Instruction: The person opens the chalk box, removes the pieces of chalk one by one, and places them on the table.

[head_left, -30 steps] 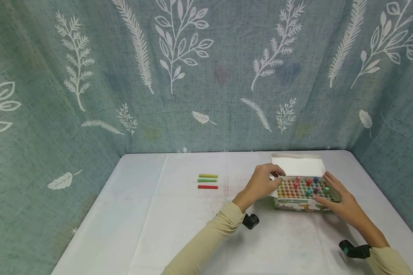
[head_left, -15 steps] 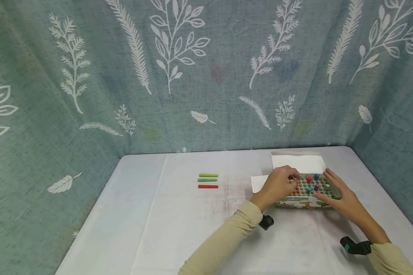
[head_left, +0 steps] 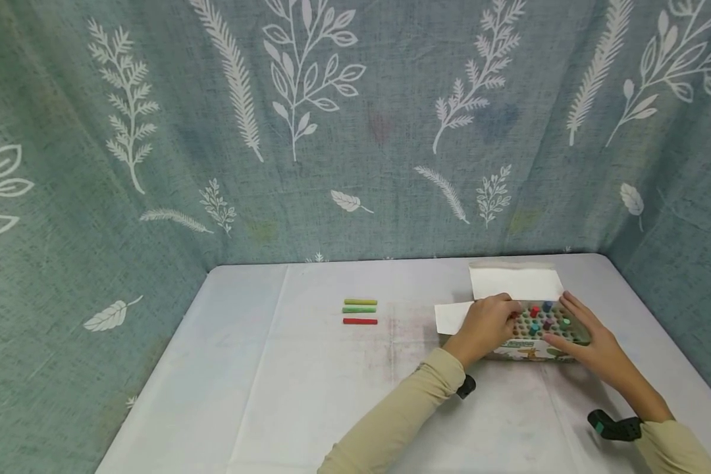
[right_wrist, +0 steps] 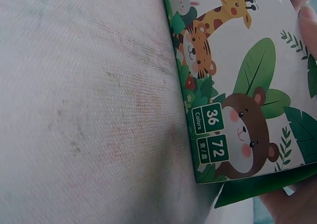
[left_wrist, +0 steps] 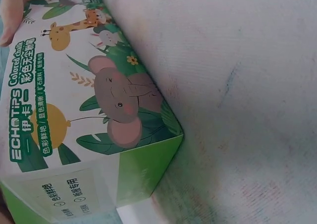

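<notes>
An open box of colored chalk (head_left: 530,353) stands at the right of the table, its animal-print front also filling both wrist views. Its perforated tray holds several upright sticks, among them a red chalk stick (head_left: 534,311) and a blue one (head_left: 547,306). My left hand (head_left: 487,329) reaches over the tray's left part, thumb and fingertips pinching a pinkish-red chalk stick, mostly hidden by the fingers. With its thumb over the front edge and fingers along the far right corner, my right hand (head_left: 595,342) holds the box.
Left of the box, a yellow chalk stick (head_left: 360,302), a green one (head_left: 359,309) and a red one (head_left: 360,321) lie in a row on the white tablecloth (head_left: 308,382). The box's white lid (head_left: 515,282) stands raised behind it, and a side flap (head_left: 452,318) sticks out left.
My left hand has moved right from the box's left edge to the pinkish-red sticks in the tray, uncovering the side flap. My right hand has stayed on the box.
</notes>
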{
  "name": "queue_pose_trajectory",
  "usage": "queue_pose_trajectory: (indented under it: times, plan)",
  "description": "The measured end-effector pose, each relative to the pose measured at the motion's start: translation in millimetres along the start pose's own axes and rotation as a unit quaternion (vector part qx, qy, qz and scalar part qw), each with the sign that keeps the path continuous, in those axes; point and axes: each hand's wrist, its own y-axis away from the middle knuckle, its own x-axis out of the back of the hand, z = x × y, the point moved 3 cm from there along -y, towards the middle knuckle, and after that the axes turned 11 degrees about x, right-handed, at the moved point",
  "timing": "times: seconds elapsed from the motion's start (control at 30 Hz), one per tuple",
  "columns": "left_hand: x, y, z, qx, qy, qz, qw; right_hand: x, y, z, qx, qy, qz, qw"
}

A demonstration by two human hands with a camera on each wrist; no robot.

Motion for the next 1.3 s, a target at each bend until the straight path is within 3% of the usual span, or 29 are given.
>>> queue_pose_trajectory:
  times: [0.43, 0.8, 0.93, 1.3]
  plan:
    - [-2.0, -3.4, -1.3, 0.01, 0.036, 0.022, 0.999, 3, -0.6, 1, 0.007, -0.003, 0.002, 1.0]
    - [3.4, -5.9, -3.2, 0.037, 0.105, -0.005, 0.9938, 2, -0.6, 0, -0.004, -0.008, 0.002, 1.0]
    - [5.9, -7.4, -4.3, 0.047, 0.13, -0.001, 0.9904, 2, -0.6, 0, -0.006, -0.005, 0.0, 1.0]
    - [27.8, -10.3, -3.1, 0.008, 0.215, 0.042, 0.9757, 2, -2.6, 0, -0.006, 0.004, -0.007, 1.0]
